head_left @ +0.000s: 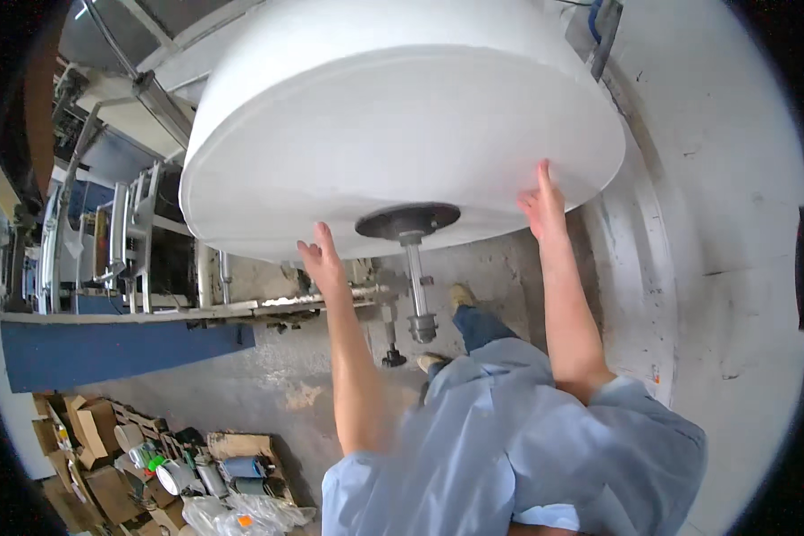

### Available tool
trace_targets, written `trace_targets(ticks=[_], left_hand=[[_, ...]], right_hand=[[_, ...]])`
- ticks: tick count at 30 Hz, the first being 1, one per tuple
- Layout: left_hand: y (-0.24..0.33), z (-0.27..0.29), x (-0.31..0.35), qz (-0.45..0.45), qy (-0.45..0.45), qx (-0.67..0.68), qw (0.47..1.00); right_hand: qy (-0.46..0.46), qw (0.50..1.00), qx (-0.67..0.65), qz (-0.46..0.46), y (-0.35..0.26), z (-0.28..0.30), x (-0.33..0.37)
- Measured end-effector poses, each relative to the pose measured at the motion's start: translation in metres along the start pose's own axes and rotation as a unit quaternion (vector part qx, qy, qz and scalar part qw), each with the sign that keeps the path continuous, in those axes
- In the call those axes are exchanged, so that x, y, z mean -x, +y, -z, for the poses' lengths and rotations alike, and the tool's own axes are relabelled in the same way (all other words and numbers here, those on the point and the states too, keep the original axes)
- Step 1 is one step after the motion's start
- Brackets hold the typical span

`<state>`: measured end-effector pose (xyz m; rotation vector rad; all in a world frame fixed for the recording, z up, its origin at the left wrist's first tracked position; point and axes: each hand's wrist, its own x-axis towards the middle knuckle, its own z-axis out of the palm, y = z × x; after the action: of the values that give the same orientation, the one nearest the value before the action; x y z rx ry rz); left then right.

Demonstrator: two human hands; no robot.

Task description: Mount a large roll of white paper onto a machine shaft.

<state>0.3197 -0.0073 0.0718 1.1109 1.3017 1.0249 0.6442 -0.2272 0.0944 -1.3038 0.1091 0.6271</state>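
A very large white roll (pixel 402 134) fills the upper middle, its flat round end facing me. At the lower part of that end sits a dark round flange (pixel 408 220), and a metal shaft (pixel 417 284) sticks out of it toward me. My left hand (pixel 323 259) is at the roll's lower edge, left of the shaft, thumb and fingers apart. On the right side of the end face my right hand (pixel 542 204) rests with its thumb stretched out and fingers spread. Neither hand holds anything I can see; contact on the left is hard to judge.
Metal machine frames with rollers (pixel 121 232) stand at the left. Below them runs a blue panel (pixel 125 353). Cardboard boxes (pixel 98 429), cans and clear plastic (pixel 241 514) are heaped at the lower left. A pale wall (pixel 732 268) rises along the right. A black knob (pixel 393 357) shows near my feet.
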Motion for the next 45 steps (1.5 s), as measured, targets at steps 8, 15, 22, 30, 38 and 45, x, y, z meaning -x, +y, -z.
trace_targets(ticks=[8,15,22,30,38,45], left_hand=[[0.057,-0.067,-0.005,-0.058,0.035,-0.097,0.993],[0.043,-0.065,-0.008,-0.108,0.04,0.074,0.991],[0.037,-0.048,-0.04,-0.108,-0.072,0.034,0.991],[-0.103,0.09,0.017,0.052,0.017,-0.181,0.982],[-0.247,0.109,0.053,0.432,-0.291,0.062,0.851],[-0.214,0.082,0.075,0.366,-0.088,0.18,0.909]], right_hand=[[0.008,0.996,-0.03,0.088,0.007,0.001,0.006],[-0.028,0.989,-0.098,0.11,0.005,-0.004,0.008],[0.012,0.996,-0.041,0.08,0.01,-0.016,-0.015],[-0.015,0.999,0.023,0.044,0.004,0.025,0.022],[-0.041,0.998,0.054,-0.005,0.034,0.038,0.067],[-0.076,0.995,0.068,-0.005,0.041,0.026,0.068]])
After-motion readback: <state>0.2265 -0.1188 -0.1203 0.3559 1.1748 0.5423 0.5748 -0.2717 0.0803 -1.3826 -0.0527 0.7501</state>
